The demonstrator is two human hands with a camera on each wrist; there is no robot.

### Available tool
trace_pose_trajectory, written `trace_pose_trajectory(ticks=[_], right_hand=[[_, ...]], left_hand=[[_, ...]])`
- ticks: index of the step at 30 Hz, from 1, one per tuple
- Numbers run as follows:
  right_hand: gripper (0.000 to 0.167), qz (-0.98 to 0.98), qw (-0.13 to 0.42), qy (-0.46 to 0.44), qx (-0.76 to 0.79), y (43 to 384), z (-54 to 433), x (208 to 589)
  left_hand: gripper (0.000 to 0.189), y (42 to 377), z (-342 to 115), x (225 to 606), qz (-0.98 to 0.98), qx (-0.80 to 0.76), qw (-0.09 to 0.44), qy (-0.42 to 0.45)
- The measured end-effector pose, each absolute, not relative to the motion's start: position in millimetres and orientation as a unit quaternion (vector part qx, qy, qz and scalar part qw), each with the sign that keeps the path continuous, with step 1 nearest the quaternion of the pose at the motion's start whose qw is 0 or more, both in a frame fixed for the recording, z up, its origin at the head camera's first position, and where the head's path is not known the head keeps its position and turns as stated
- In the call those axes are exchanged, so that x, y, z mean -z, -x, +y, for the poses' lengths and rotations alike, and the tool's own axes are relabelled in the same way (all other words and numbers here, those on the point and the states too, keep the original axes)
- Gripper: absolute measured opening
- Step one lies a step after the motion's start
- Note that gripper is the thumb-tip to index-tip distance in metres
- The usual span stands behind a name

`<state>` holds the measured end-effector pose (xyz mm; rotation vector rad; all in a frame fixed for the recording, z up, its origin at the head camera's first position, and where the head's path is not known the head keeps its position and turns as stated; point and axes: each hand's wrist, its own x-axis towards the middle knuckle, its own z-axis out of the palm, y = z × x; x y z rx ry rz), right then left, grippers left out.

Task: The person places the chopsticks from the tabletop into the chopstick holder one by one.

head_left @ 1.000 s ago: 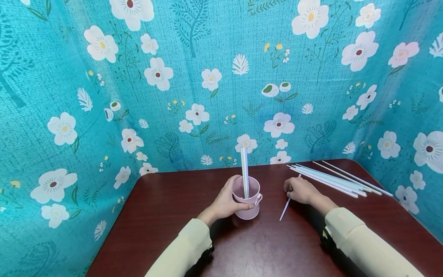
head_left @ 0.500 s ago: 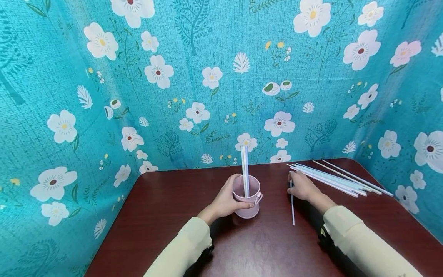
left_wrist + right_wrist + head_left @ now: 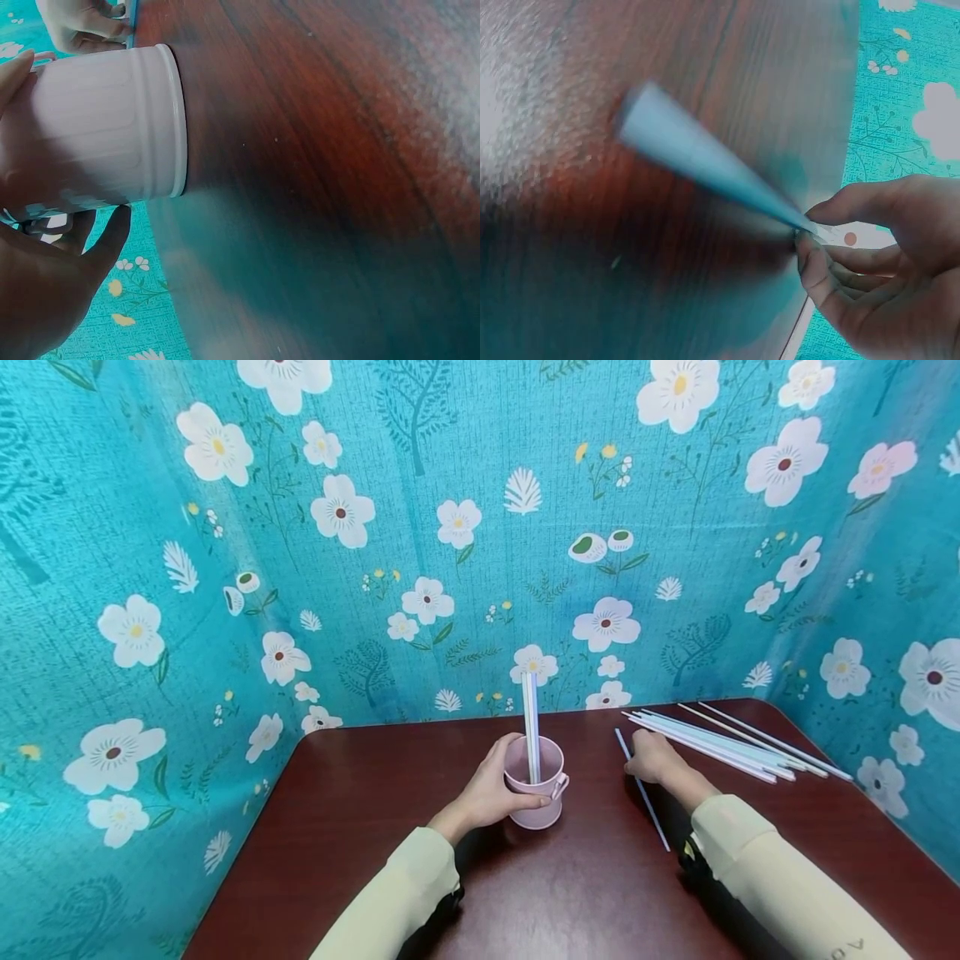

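Note:
My left hand [image 3: 489, 793] grips a small pink bucket [image 3: 536, 812] from its left side, thumb across the front below the rim. The bucket stands upright on the table, and a few thin pale sticks [image 3: 531, 718] rise out of it. To its right, my right hand [image 3: 654, 760] pinches a long thin blue stick [image 3: 653, 816], which slants from far left to near right across the table. In the right wrist view the stick [image 3: 682, 146] points out from between thumb and fingertips. In the left wrist view the bucket [image 3: 86, 124] lies across the left side, fingers around it.
Several white, light blue and cream sticks [image 3: 708, 745] lie fanned out on the dark red-brown table [image 3: 360, 827], beyond and right of my right hand. A teal flowered cloth [image 3: 480, 568] hangs behind the table and along both sides.
The blue stick in my right hand has swung round: its near end moved right and its far end moved left. The right hand shifted slightly right. My left hand stays on the bucket.

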<state>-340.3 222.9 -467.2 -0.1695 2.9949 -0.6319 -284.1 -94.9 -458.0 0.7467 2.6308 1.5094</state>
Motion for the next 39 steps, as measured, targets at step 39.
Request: trace_pose_trajectory(ticks=[39], right_hand=[[0.008,0.948,0.158,0.09,0.262,327,218,450]], left_hand=[[0.102,282,-95,458,0.842,-0.482,0.007,-0.243]])
